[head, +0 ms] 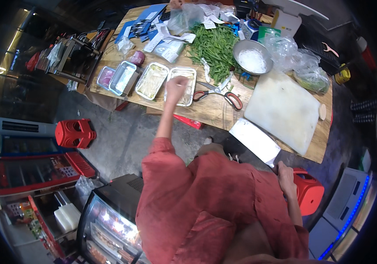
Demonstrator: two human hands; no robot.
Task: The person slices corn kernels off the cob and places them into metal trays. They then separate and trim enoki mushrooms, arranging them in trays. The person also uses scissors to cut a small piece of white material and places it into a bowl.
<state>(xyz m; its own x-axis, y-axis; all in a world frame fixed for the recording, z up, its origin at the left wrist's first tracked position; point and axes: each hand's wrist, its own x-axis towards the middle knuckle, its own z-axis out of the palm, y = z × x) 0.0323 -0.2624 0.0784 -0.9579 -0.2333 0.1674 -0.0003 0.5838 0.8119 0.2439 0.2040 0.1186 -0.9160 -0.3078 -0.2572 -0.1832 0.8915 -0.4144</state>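
My left hand is over a foil tray of pale enoki-like strands; its fingers are blurred, and I cannot tell whether they hold anything. Another foil tray with similar pale strands stands to its left. My right hand grips the handle of a cleaver, whose broad blade lies level by the table's front edge, beside a white cutting board. Between the filled tray and the board lie open scissors with black and red handles. Behind them is a heap of cut green leaves.
A metal bowl of white shreds stands behind the board, beside plastic bags. Empty containers and a red onion are at the left. Paper slips and blue clipboards lie behind. A red stool stands near my right arm.
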